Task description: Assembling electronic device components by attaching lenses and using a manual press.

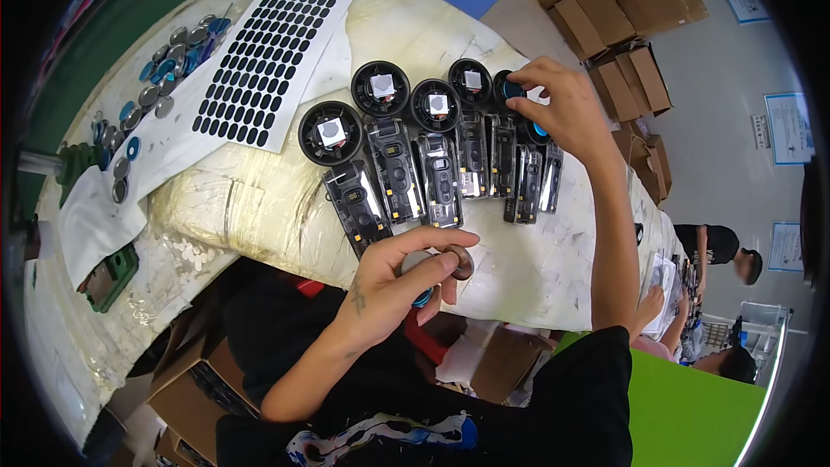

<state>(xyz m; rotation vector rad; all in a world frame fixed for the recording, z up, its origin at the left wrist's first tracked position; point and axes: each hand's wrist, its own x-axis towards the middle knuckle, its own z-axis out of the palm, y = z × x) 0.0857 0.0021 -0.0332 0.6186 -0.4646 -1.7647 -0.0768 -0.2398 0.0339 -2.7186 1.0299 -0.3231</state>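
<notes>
My left hand (380, 285) is closed around a few small round metal discs, near the front edge of the table. One brownish disc (464, 264) shows at the fingertips, and a blue rim peeks out below the thumb. At the right end of a row of devices, my right hand (562, 108) pinches a blue-faced disc (513, 89) against a round black head. Several devices lie fanned out with black cup-shaped heads (331, 132) and clear handles (356, 199) showing circuit parts. White square pads (381, 86) sit inside the heads at left. My right fingers partly hide the rightmost heads.
Behind and left lies a white sheet of black oval stickers (264, 60). Loose silver and blue discs (164, 69) are scattered beyond it. A green clamp-like tool (112, 277) sits at far left. Cardboard boxes (596, 13) stand at back right; other people (718, 246) are at right.
</notes>
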